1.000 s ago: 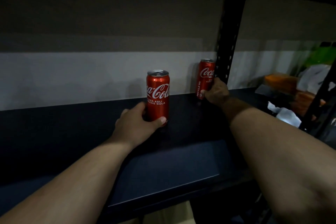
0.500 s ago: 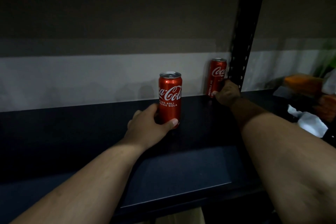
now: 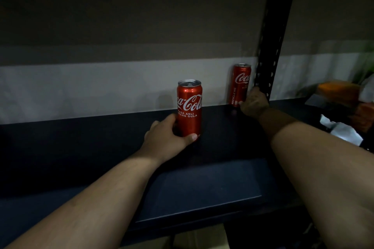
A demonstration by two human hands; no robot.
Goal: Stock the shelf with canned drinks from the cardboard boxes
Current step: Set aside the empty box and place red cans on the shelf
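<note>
left hand (image 3: 165,139) grips a can (image 3: 189,108) upright mid-shelf (image 3: 202,184); right hand (image 3: 254,103) holds a second can (image 3: 239,84) at the back by the post (image 3: 271,46). placing step: likely let go, then fetch more. dark shelf, pale wall (image 3: 91,87), clutter (image 3: 340,111) at right.

**A dim stockroom or shop back room**

A storage space was suggested by a dark metal shelf (image 3: 202,184) carried on a perforated steel upright (image 3: 269,50) against a bare 2-tone wall (image 3: 101,46). 2 red cola cans (image 3: 189,107) were stood on it, a cardboard box (image 3: 202,238) was glimpsed below, and blurred packaged goods (image 3: 340,91) were seen in the next bay.
</note>
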